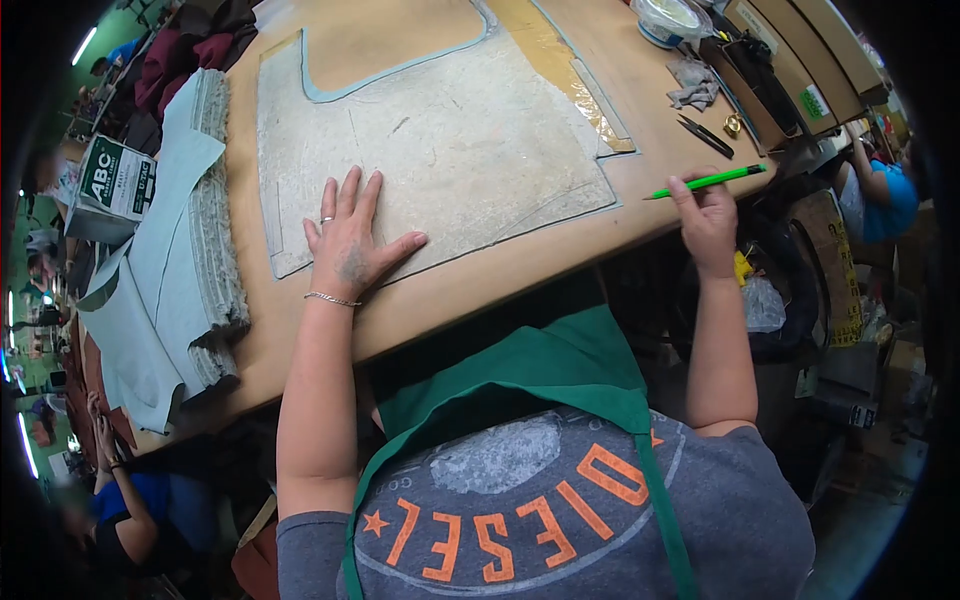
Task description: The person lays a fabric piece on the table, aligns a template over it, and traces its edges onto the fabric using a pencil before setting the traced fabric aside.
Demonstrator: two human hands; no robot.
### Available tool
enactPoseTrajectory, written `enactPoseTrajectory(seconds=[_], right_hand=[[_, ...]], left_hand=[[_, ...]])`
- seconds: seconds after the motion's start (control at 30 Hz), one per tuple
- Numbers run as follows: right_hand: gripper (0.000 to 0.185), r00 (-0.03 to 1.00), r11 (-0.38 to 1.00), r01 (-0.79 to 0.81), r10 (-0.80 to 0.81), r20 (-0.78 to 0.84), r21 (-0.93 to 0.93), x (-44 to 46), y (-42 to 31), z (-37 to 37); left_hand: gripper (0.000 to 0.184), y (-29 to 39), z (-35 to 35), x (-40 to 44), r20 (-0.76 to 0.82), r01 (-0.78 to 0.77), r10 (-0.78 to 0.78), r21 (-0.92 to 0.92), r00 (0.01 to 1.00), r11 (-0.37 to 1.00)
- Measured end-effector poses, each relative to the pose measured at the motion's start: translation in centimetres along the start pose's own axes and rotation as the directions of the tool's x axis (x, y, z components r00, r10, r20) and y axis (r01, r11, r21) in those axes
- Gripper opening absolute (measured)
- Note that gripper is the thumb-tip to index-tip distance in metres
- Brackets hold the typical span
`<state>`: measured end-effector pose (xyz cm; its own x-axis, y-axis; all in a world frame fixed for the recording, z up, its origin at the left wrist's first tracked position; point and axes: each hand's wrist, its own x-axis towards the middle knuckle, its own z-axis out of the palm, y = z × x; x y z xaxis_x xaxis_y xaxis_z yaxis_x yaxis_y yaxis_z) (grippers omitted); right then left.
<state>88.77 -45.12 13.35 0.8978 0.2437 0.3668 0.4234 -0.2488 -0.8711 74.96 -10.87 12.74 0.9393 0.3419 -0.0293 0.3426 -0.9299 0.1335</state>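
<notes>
My left hand [352,240] lies flat with fingers spread on a worn, whitish pattern template [450,165]. The template has a large rounded cut-out at its far side and brown tape [560,65] along its right part. Light blue material [385,90] shows as a thin rim along the cut-out. Between the thumb and fingers of my right hand [708,222] is a bright green pencil [715,181], its dark tip pointing left toward the template's right corner. That hand is raised near the table's front edge, apart from the template.
A thick stack of light blue sheets [190,240] lies on the left, with an ABC box [112,185] beside it. Dark tweezers [706,137], a crumpled grey cloth [694,83], a plastic tub [668,20] and cardboard boxes [800,50] are at the right. Other people [135,510] work nearby.
</notes>
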Motion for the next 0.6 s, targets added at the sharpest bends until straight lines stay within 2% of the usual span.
enactPoseTrajectory(seconds=[0.07,0.13,0.23,0.33,0.43,0.47,0.53,0.6], right_hand=[[0.008,0.999,0.988,-0.03,0.026,0.027,0.15,-0.6,-0.6,1.9],[0.008,0.995,0.975,-0.063,0.045,0.087,0.215,-0.7,0.1,3.3],[0.008,0.998,0.948,-0.06,0.054,0.028,0.313,-0.1,-0.5,4.9],[0.008,0.99,0.862,-0.132,0.139,0.023,0.489,0.6,-1.5,6.2],[0.008,0.972,0.776,-0.217,0.225,0.062,0.592,0.9,-0.9,7.0],[0.012,0.949,0.764,-0.285,0.31,0.059,0.579,1.1,0.1,7.1],[0.013,0.939,0.758,-0.295,0.343,0.029,0.582,1.2,1.9,7.0],[0.015,0.927,0.683,-0.308,0.371,0.05,0.662,1.0,2.0,6.9]], left_hand=[[0.091,0.1,0.0,0.0,0.003,-0.003,0.003,0.0,1.0,1.0],[0.091,0.0,0.1,0.0,0.002,0.002,-0.002,-0.004,1.0,1.0],[0.09,0.0,-0.1,-0.1,0.002,-0.004,0.004,0.002,1.0,1.0],[0.091,-0.1,0.0,-0.2,-0.016,-0.019,0.018,-0.017,1.0,1.0],[0.088,-0.4,0.2,-0.4,-0.041,-0.038,0.038,0.009,0.998,0.999],[0.088,-0.6,0.2,-0.5,-0.045,-0.039,0.039,0.006,0.998,0.999],[0.086,-0.8,0.4,-0.6,-0.066,-0.044,0.041,-0.046,0.997,0.998],[0.084,-1.0,0.3,-0.7,-0.081,-0.055,0.048,-0.082,0.996,0.995]])
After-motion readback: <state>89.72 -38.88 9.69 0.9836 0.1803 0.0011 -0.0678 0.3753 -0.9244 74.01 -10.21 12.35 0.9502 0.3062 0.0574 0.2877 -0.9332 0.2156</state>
